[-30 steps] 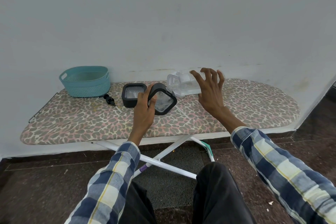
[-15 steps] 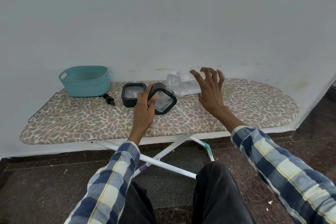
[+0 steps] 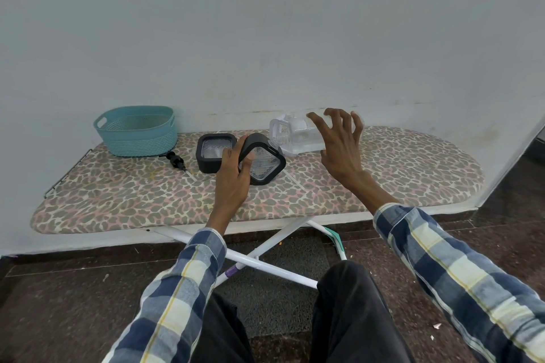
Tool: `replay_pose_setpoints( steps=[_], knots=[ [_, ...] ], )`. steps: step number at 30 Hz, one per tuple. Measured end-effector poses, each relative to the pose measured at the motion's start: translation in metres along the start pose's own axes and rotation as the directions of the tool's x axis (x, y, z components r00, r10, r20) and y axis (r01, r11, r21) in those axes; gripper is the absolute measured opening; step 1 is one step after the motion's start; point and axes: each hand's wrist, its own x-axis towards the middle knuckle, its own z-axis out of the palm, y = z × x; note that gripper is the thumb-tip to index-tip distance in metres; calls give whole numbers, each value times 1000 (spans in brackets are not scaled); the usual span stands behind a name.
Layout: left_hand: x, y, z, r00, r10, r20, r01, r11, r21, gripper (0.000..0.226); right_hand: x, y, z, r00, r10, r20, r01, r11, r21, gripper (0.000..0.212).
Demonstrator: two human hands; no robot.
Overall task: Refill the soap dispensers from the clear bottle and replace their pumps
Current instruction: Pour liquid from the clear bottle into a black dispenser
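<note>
On the leopard-print ironing board (image 3: pixel 413 168), my left hand (image 3: pixel 233 183) grips a black square soap dispenser (image 3: pixel 264 163), tipped over so its clear patterned face points at me. A second black dispenser (image 3: pixel 213 152) stands just left of it. The clear bottle (image 3: pixel 290 135) lies on its side behind them, its neck toward the tipped dispenser. My right hand (image 3: pixel 342 150) hovers at the bottle's right end with fingers spread and curled; I cannot tell if it touches. One black pump (image 3: pixel 177 160) lies left of the dispensers. A thin clear tube (image 3: pixel 295 181) lies right of the held one.
A teal plastic basket (image 3: pixel 135 132) stands at the board's far left, against the white wall. The board's white crossed legs (image 3: pixel 265 247) and a dark floor mat are below. My knees are near the board's front edge.
</note>
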Motion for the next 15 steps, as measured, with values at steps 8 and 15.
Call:
replay_pose_setpoints(
  steps=[8,15],
  knots=[
    [0,-2,1,1000,5,-4,-5,1000,10,58,0,1,1,1000,-3,-6,3,1000,2,106],
    [1,-2,2,1000,5,1,-5,1000,2,54,0,2,0,1000,-5,-10,5,1000,10,106]
  ],
)
